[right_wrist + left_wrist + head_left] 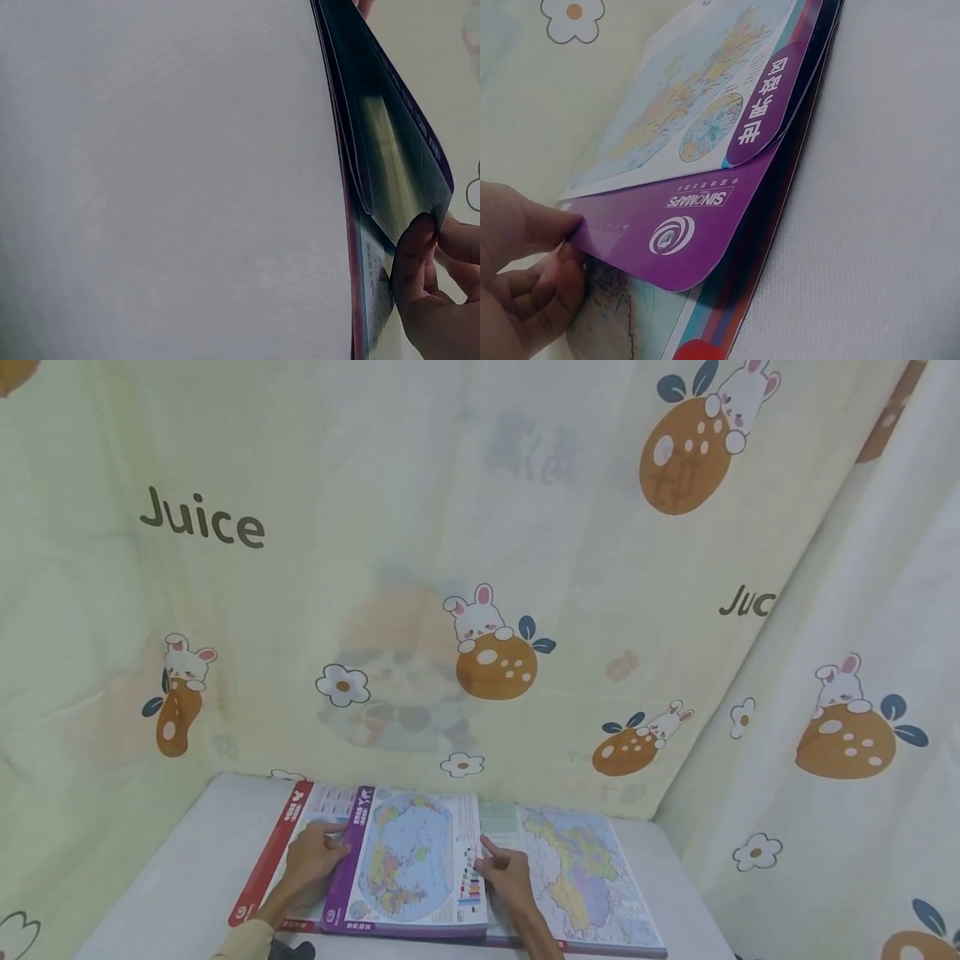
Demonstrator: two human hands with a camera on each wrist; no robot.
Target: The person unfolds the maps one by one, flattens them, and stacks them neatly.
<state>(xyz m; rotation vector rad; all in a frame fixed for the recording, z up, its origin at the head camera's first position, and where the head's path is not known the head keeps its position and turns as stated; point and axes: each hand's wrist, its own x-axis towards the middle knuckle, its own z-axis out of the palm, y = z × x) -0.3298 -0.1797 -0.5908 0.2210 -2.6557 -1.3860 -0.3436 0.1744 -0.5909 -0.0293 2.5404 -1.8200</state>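
In the head view, a folded world map (408,860) with a purple left border lies over another map with a red border (268,860). My left hand (311,860) pinches the purple edge between thumb and fingers; the left wrist view shows the raised purple corner (694,259) beside that hand (529,277). At the opposite edge, my right hand (510,881) holds the world map. Seen from the right wrist, thumb and finger of this hand (442,292) pinch a lifted corner, with the dark layers (382,150) of the map parted below it.
Both maps are on a white table (180,868). To the right of the world map, a coloured map section (581,877) is exposed. A pale curtain (360,527) printed with rabbits and fruit hangs behind the table and along both sides.
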